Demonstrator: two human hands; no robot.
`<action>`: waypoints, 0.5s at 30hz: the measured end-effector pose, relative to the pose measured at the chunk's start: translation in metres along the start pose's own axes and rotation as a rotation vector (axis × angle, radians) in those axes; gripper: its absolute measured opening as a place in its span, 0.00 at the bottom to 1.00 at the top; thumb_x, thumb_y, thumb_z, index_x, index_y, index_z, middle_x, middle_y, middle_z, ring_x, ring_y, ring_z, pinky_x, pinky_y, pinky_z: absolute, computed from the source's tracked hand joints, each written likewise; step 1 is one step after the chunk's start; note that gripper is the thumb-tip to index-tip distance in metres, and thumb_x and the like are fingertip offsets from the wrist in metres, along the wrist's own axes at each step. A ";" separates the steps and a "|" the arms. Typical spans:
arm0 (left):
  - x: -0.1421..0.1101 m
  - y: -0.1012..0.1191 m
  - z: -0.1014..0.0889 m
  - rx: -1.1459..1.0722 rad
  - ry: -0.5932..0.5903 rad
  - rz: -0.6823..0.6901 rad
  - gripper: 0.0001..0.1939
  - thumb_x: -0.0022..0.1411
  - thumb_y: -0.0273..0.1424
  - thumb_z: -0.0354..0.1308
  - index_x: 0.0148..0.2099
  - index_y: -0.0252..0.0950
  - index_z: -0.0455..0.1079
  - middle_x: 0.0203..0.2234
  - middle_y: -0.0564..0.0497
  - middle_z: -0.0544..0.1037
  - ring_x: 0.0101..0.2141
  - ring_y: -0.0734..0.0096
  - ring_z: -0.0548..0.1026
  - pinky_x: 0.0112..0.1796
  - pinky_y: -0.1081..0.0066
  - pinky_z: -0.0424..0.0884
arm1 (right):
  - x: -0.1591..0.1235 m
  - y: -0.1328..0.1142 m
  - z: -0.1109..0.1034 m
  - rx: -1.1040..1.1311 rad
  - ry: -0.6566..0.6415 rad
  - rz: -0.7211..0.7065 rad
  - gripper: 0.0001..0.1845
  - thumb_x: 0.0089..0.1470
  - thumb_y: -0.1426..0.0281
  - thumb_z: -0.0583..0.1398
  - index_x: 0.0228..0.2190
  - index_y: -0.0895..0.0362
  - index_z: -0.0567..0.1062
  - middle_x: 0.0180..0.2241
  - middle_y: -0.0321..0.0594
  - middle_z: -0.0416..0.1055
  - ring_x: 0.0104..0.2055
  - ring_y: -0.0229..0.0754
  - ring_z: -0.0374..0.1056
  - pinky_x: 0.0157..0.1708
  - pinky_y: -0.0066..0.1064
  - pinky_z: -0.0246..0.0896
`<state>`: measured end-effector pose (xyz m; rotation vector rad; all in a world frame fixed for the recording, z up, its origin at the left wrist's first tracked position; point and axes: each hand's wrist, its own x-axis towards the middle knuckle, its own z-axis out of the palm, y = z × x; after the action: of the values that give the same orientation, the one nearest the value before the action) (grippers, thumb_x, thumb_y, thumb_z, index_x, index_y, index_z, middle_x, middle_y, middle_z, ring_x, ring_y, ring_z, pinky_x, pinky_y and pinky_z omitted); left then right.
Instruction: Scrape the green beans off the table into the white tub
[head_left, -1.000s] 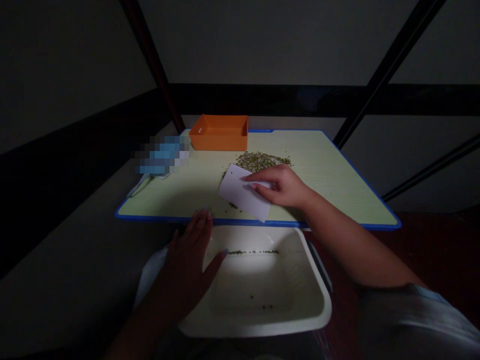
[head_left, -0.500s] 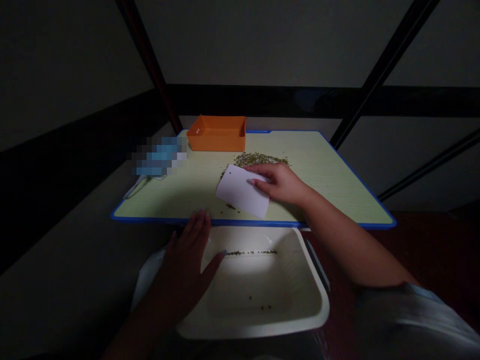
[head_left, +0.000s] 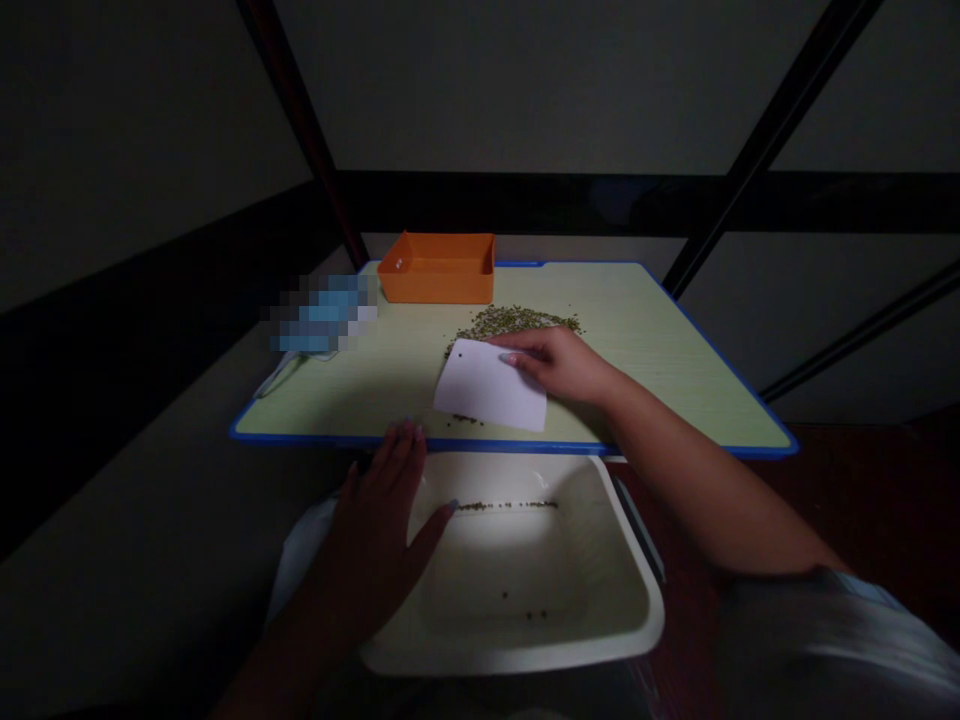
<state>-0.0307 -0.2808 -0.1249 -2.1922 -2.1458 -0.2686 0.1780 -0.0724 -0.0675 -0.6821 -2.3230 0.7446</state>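
Observation:
Between thumb and fingers, my right hand (head_left: 564, 362) pinches a white card (head_left: 489, 386) with a dark spot near one corner. The card is tilted over the table, at the near side of a spread heap of small greenish-brown grains (head_left: 517, 320). A few grains lie between the card and the table's front edge. My left hand (head_left: 386, 500) rests with fingers apart over the left rim of a white plastic basin (head_left: 517, 662), its fingertips at the table edge. Inside the basin, a line of grains lies along the far side, with several loose ones nearer me.
The pale table (head_left: 660, 375) has a blue edge, and the basin sits just below its front. At the back left stands an orange tray (head_left: 439, 288). A pixelated blue item (head_left: 322, 315) with a white strap lies at the left edge. Walls enclose the back and left.
The card in my right hand has levelled a little, its left part coming slightly towards me. My left hand stays on the basin. The whole view has shifted slightly.

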 end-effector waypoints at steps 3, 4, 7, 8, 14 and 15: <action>0.000 0.000 0.000 0.007 -0.006 -0.001 0.36 0.64 0.48 0.41 0.69 0.40 0.38 0.67 0.43 0.52 0.66 0.56 0.50 0.59 0.44 0.59 | 0.000 0.000 -0.001 -0.005 -0.020 0.005 0.21 0.56 0.76 0.57 0.51 0.52 0.75 0.50 0.42 0.74 0.51 0.44 0.72 0.54 0.43 0.65; 0.001 0.000 0.000 0.007 -0.004 -0.001 0.36 0.64 0.48 0.42 0.69 0.40 0.39 0.67 0.43 0.52 0.66 0.56 0.50 0.59 0.44 0.59 | 0.000 -0.001 -0.002 -0.013 -0.023 0.004 0.21 0.56 0.77 0.57 0.51 0.53 0.75 0.50 0.42 0.74 0.51 0.44 0.72 0.54 0.42 0.65; 0.000 0.000 0.000 0.001 0.005 -0.001 0.36 0.64 0.47 0.42 0.69 0.40 0.39 0.67 0.42 0.53 0.66 0.56 0.50 0.59 0.45 0.59 | 0.000 -0.002 -0.002 -0.052 -0.025 -0.006 0.21 0.57 0.77 0.56 0.51 0.53 0.75 0.50 0.42 0.74 0.52 0.44 0.71 0.53 0.41 0.64; 0.000 0.000 0.000 -0.003 0.007 0.001 0.36 0.64 0.47 0.42 0.69 0.40 0.39 0.67 0.42 0.53 0.66 0.57 0.50 0.59 0.46 0.59 | 0.000 -0.002 -0.001 -0.062 -0.023 -0.008 0.21 0.57 0.77 0.56 0.51 0.54 0.75 0.50 0.42 0.74 0.52 0.44 0.71 0.53 0.41 0.64; 0.000 0.000 0.000 -0.027 -0.009 -0.012 0.37 0.64 0.48 0.42 0.69 0.39 0.37 0.67 0.42 0.51 0.67 0.57 0.49 0.60 0.45 0.58 | 0.000 -0.003 0.004 -0.090 -0.030 -0.009 0.20 0.58 0.75 0.56 0.50 0.52 0.75 0.50 0.41 0.74 0.52 0.44 0.71 0.53 0.40 0.65; 0.000 0.000 0.000 -0.031 -0.013 -0.012 0.37 0.64 0.48 0.41 0.69 0.39 0.37 0.67 0.42 0.51 0.67 0.57 0.49 0.60 0.45 0.58 | 0.000 -0.002 0.004 -0.097 -0.029 -0.007 0.20 0.58 0.75 0.56 0.50 0.52 0.75 0.50 0.41 0.74 0.52 0.44 0.71 0.53 0.40 0.65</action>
<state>-0.0305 -0.2805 -0.1243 -2.2043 -2.1767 -0.2907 0.1742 -0.0754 -0.0687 -0.7091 -2.3997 0.6456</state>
